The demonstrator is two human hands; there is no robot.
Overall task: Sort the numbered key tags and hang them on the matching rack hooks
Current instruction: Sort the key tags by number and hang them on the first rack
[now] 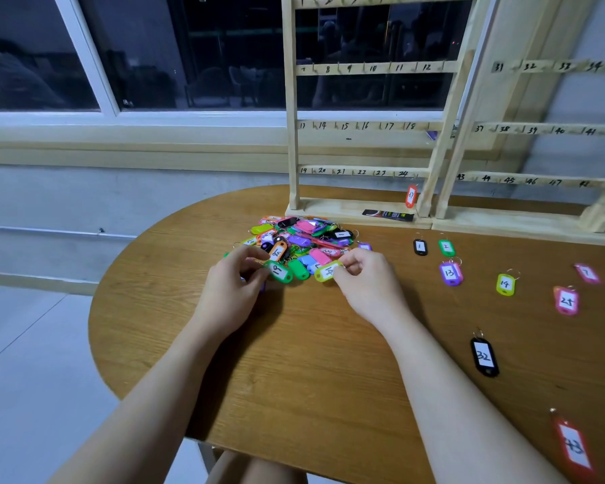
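The yellow tag [328, 271] lies at the near edge of the tag pile [303, 241], pinched by the right hand [364, 274]; the left hand [238, 274] pinches a green tag [279, 271] beside it. Light, stiff, slick plastic, probably best gripped by its edges or ring, below the rack [360, 125]

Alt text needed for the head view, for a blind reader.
Left hand pinches a green tag and right hand a yellow tag at a pile of coloured tags on a wooden table; numbered racks stand behind.
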